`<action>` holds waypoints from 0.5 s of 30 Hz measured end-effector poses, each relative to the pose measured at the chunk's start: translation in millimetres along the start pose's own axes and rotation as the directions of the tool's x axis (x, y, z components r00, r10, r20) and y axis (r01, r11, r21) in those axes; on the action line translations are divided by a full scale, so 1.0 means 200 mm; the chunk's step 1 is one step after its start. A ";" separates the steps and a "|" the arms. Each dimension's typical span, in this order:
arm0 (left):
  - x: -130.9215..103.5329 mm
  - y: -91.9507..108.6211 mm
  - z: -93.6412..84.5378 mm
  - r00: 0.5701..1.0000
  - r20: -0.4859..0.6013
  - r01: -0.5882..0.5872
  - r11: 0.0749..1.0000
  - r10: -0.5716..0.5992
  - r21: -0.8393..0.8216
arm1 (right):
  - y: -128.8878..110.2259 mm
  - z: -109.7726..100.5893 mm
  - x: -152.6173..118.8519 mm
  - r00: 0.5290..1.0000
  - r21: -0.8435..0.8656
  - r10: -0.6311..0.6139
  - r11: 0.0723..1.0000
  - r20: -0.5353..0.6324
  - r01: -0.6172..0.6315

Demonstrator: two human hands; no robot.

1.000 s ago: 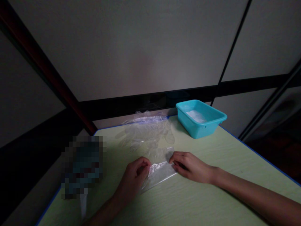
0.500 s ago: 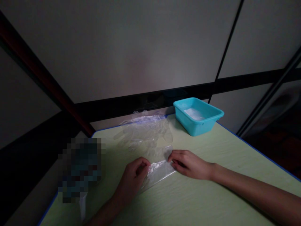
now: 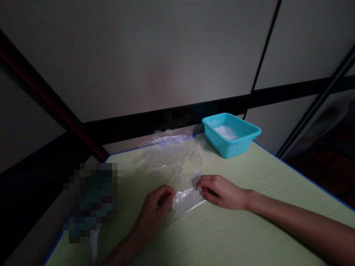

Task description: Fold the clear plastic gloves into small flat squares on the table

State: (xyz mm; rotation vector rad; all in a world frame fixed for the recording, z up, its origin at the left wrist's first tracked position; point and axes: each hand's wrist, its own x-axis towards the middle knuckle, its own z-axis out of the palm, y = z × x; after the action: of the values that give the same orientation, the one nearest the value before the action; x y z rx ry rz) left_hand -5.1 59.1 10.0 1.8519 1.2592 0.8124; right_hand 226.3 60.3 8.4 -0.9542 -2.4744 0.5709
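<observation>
A clear plastic bag (image 3: 185, 203) lies on the table in front of me, with a crinkled fold along its upper side. My left hand (image 3: 155, 205) pinches the left end of that fold between thumb and fingers. At the other end, the curled fingers of my right hand (image 3: 217, 190) are closed on the bag, their tips partly hidden. Just beyond the bag is a loose pile of clear plastic gloves (image 3: 172, 153), thin and see-through, with finger shapes spreading to both sides.
A turquoise basin (image 3: 233, 142) holding something white (image 3: 226, 132) stands at the back right of the pale green table (image 3: 249, 232). A pixelated item (image 3: 93, 201) sits at the left edge, a white strip below it. Cabinet panels (image 3: 166, 66) rise behind the table.
The whole view has shifted slightly, so things sit a little further left. Both hands keep the same hold on the plastic bag, which looks unchanged.
</observation>
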 end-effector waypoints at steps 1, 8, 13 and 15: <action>0.00 0.00 0.00 1.000 -0.002 0.001 1.000 -0.001 0.001 | 0.00 0.00 0.00 1.000 -0.002 -0.001 1.000 0.001 0.001; 0.00 0.01 0.00 1.000 -0.014 -0.002 1.000 0.002 -0.006 | 0.00 0.00 0.00 1.000 -0.012 -0.008 1.000 0.005 0.008; 0.00 0.00 0.00 1.000 -0.010 -0.008 1.000 0.008 -0.004 | 0.00 0.00 0.00 1.000 -0.025 -0.013 1.000 0.009 0.013; 0.00 -0.01 0.00 1.000 -0.008 -0.008 1.000 0.008 0.001 | 0.00 0.00 0.00 1.000 -0.031 -0.016 0.999 0.010 0.016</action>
State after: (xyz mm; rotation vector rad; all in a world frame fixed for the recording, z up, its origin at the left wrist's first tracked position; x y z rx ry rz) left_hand -5.8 59.5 9.3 1.8570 1.2587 0.8244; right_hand 226.7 60.3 8.5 -0.9450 -2.5036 0.5347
